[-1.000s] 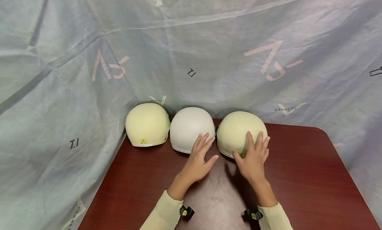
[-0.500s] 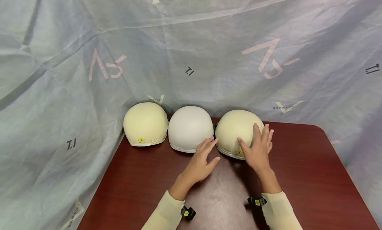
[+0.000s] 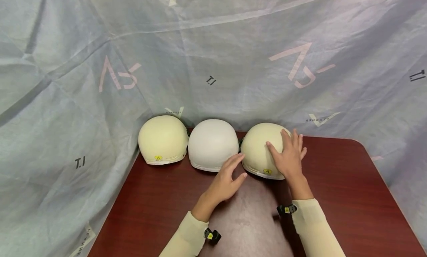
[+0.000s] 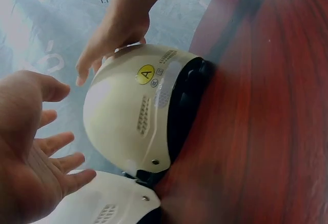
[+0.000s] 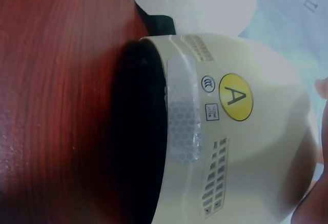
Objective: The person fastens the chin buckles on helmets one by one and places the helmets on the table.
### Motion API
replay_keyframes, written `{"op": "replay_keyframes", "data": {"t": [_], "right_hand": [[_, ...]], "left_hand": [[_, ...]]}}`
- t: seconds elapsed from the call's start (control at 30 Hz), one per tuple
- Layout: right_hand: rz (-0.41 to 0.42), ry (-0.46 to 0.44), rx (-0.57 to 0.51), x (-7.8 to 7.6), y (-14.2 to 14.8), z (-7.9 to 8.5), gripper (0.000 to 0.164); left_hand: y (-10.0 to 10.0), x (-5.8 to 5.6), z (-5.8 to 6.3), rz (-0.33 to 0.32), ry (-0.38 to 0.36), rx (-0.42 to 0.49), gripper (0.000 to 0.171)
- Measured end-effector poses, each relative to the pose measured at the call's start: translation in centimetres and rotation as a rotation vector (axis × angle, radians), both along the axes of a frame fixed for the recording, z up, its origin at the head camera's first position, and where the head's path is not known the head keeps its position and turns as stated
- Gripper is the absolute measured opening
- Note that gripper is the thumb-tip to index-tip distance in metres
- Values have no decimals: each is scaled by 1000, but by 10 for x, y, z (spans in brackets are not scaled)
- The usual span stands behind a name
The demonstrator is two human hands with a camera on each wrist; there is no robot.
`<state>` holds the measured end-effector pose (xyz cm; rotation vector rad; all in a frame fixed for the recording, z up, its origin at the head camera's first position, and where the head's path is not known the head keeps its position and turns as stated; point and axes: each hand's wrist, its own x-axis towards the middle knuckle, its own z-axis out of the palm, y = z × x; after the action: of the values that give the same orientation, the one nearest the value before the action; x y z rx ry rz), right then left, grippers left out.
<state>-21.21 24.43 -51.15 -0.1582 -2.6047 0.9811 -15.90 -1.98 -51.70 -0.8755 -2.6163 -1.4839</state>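
Three helmets stand in a row at the table's back edge: a cream helmet (image 3: 163,138) on the left, a white helmet (image 3: 212,144) in the middle, a cream helmet (image 3: 258,150) on the right. My right hand (image 3: 289,158) lies over the right side of the right cream helmet, thumb and fingers spread. The left wrist view shows its fingers reaching over the shell. My left hand (image 3: 222,184) is in front of the white helmet, holding nothing, its fingers extended and apart from the right helmet. A yellow "A" sticker (image 5: 236,97) marks that helmet's front.
The dark red table (image 3: 337,190) extends right of the helmets and toward me. A grey printed sheet (image 3: 213,56) hangs behind and on the left side, close to the helmets' backs. Black straps (image 3: 286,209) with small devices are on both wrists.
My right hand has moved from the front of the right cream helmet up and right onto its side. My left hand has barely shifted. The helmets appear to stay in place.
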Motion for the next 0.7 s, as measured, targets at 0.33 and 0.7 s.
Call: {"op": "replay_keyframes", "data": {"t": [0.33,0.7], "right_hand": [[-36,51,108,-11,-4,-13,85],[-56,66,115,-8,-2,-16,83]], "left_hand": [[9,-8,-14,14,-294,390,56],[15,-10,-10,23,-321,457,55]]}}
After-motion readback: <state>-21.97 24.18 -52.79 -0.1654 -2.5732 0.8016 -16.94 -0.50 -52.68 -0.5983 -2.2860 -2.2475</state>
